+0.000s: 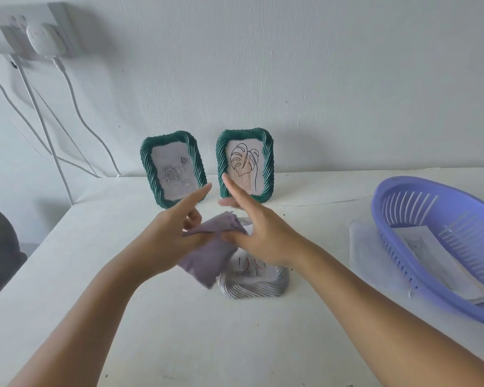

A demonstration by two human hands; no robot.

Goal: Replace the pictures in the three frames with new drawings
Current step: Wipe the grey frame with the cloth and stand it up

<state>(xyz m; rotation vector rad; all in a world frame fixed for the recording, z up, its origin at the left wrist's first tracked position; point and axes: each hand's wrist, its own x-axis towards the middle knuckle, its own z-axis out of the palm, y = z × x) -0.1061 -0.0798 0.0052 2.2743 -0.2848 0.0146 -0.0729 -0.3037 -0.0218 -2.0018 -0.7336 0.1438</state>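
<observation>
Two green frames (173, 169) stand upright at twelve o'clock. A silver frame (253, 286) lies flat on the worktop (165, 331). Both hands, the left hand (165, 241) and the right hand (259, 233), pinch a purple cloth (207, 255).

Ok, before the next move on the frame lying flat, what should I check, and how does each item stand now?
1. Cloth held: ok, left hand and right hand both pinch it.
2. Silver frame lying flat on table: ok.
3. Its drawing seated properly: cannot tell, cloth and hands cover most of it.
4. Leaf frame upright, line drawing in it: ok.
5. Rose frame upright: ok; whether its picture is new: cannot tell.
6. Papers in basket: ok, sheets show inside.
</observation>
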